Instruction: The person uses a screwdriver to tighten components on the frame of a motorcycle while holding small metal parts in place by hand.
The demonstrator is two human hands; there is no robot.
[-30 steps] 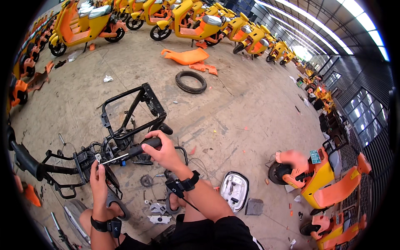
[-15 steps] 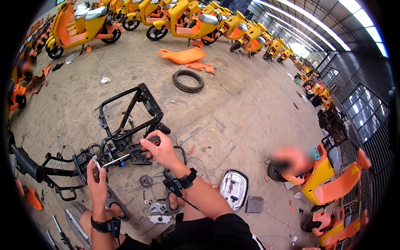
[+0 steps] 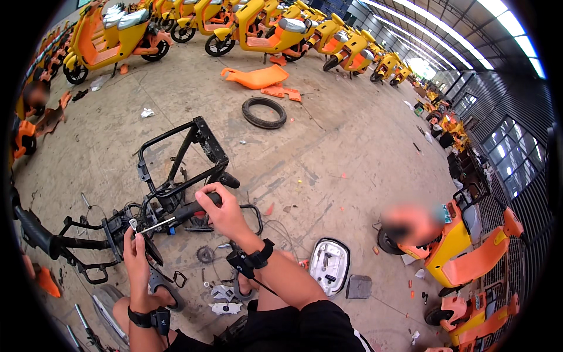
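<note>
My left hand pinches a small pale metal piece upright between thumb and fingers. In my right hand is a screwdriver with a dark handle, its bright shaft slanting down-left. The tip reaches the fingertips of my left hand, close to the pale piece; whether it touches is too small to tell. Both hands are above a bare black scooter frame on the floor, with loose wiring around its middle.
Near my feet lie a sprocket, a small black loop-shaped part and a white tray-like cover holding small parts. Farther off are a tyre and an orange panel. Yellow scooters stand in rows behind; others stand right.
My right hand has shifted its grip on the screwdriver handle, covering its red end. A small black loop-shaped part now shows on the floor near my left foot. My left hand stays nearly still.
</note>
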